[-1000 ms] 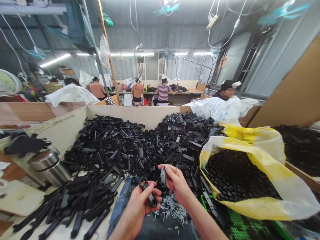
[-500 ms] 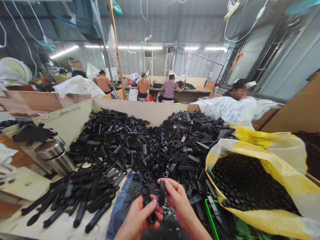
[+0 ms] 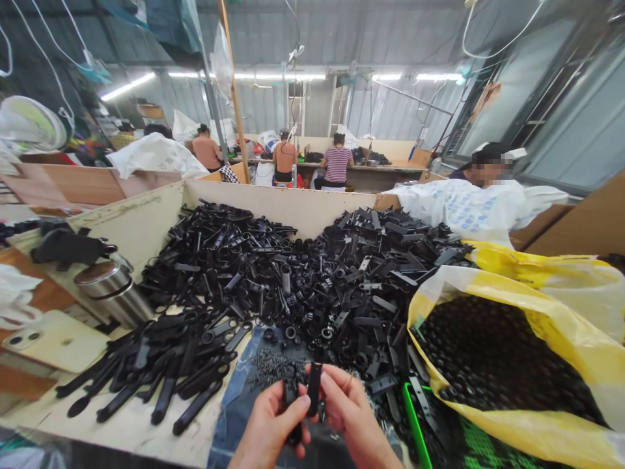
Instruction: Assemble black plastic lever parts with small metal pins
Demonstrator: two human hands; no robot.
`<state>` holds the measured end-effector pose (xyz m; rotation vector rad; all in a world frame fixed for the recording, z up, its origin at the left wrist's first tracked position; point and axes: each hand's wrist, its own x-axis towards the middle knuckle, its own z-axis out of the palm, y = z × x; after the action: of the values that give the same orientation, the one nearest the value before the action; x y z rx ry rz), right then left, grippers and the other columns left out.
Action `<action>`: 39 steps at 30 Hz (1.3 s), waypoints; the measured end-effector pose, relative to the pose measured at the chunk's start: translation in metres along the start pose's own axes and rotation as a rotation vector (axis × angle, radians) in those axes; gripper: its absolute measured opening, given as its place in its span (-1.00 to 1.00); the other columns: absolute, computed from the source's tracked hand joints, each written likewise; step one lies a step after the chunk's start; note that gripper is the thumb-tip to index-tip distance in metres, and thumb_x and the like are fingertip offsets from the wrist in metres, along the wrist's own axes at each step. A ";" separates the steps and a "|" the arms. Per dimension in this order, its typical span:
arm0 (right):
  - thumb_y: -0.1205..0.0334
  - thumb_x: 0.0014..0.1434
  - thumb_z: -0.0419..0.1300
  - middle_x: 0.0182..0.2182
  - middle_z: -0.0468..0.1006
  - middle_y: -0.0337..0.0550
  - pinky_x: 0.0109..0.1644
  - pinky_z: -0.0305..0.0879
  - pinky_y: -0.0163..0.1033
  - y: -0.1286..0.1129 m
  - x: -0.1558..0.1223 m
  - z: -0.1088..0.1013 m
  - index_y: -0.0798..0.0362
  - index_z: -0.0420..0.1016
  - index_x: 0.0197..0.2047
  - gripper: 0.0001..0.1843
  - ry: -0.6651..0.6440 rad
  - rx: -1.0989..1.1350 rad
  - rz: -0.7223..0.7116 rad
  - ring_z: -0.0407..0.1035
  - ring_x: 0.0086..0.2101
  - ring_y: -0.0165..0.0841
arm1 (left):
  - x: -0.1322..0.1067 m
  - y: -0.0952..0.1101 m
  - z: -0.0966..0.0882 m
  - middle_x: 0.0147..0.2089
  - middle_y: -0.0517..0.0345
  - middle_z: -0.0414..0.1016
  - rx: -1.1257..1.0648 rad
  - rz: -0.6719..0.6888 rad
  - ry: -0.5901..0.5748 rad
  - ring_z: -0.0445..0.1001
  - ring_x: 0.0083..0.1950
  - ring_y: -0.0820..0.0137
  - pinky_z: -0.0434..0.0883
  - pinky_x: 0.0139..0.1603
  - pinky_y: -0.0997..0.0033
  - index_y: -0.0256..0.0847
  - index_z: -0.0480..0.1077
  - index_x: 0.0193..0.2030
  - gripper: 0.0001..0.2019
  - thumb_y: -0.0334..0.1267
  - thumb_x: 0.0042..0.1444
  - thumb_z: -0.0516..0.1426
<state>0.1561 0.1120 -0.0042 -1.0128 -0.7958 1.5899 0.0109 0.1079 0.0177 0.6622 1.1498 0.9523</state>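
My left hand [image 3: 270,430] is closed around a black plastic handle piece [image 3: 291,398] at the bottom centre. My right hand [image 3: 349,417] pinches a short black plastic strip [image 3: 314,388] upright, right beside the left hand's piece, the two parts almost touching. Both hands hover over a denim cloth [image 3: 237,402] with small dark screws [image 3: 271,367] scattered on it. A big heap of black plastic parts [image 3: 303,273] fills the bench behind them.
Long black handles [image 3: 161,371] lie at the left front. A yellow bag of small black parts [image 3: 498,352] sits to the right. A steel cup [image 3: 110,293] and a phone [image 3: 53,339] rest at the left. A green crate edge [image 3: 415,423] is near my right wrist. Other people work beyond.
The hands have drawn closer together and lower in the picture, bringing the strip against the handle piece. The camera tilted up slightly.
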 end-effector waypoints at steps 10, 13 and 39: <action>-0.17 -0.05 0.50 -0.53 0.56 -0.17 -0.61 -0.18 -0.51 0.008 -0.015 0.005 0.08 0.69 -0.18 -0.48 0.016 0.108 0.129 0.03 -0.65 -0.64 | -0.010 0.001 -0.001 -0.52 0.08 0.61 -0.003 -0.097 -0.037 0.45 -0.62 0.47 0.32 -0.65 0.57 -0.28 0.46 -0.34 -0.42 0.14 -0.32 0.47; -0.18 -0.07 0.51 -0.45 0.63 -0.10 -0.61 -0.14 -0.52 0.008 -0.014 0.005 0.08 0.69 -0.18 -0.46 0.026 0.119 0.114 0.01 -0.65 -0.64 | -0.014 0.003 -0.003 -0.49 0.09 0.61 0.015 -0.094 -0.038 0.48 -0.56 0.46 0.38 -0.56 0.54 -0.28 0.45 -0.29 -0.42 0.13 -0.29 0.47; -0.07 -0.01 0.50 -0.50 0.59 -0.14 -0.66 0.00 -0.46 0.031 -0.027 0.001 0.08 0.68 -0.13 -0.53 -0.066 0.287 0.159 0.07 -0.70 -0.60 | -0.034 0.007 -0.013 -0.35 0.03 0.64 -0.206 -0.056 -0.019 0.52 -0.32 0.30 0.41 -0.30 0.40 -0.18 0.64 -0.02 -0.48 0.09 -0.07 0.40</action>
<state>0.1456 0.0783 -0.0250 -0.8352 -0.5203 1.8215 -0.0070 0.0804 0.0347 0.4689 1.0320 0.9991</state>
